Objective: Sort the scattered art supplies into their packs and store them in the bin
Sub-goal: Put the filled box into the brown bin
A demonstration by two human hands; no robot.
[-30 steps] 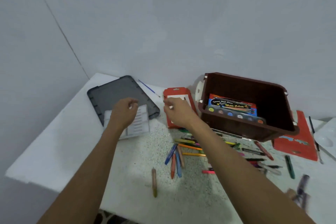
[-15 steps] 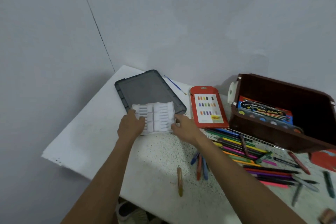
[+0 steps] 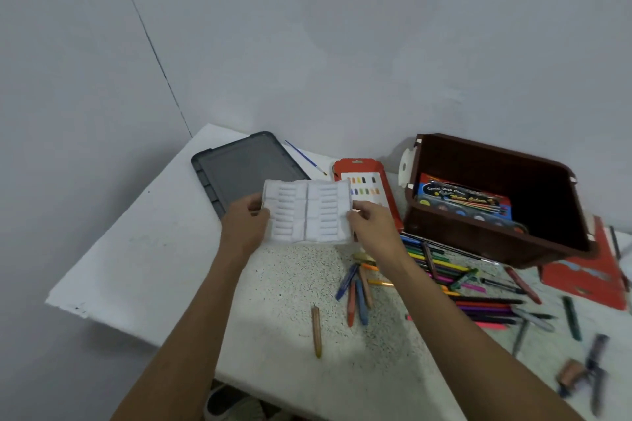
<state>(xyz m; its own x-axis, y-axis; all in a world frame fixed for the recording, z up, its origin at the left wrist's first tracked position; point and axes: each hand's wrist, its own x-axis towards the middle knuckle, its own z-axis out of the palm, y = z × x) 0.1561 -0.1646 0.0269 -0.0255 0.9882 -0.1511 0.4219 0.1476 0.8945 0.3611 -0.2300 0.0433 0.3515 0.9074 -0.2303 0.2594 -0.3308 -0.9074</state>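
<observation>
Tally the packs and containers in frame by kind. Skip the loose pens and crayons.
white slotted tray: 1
red card packs: 2
grey lid: 1
brown bin: 1
paint box, inside the bin: 1
Total: 6
</observation>
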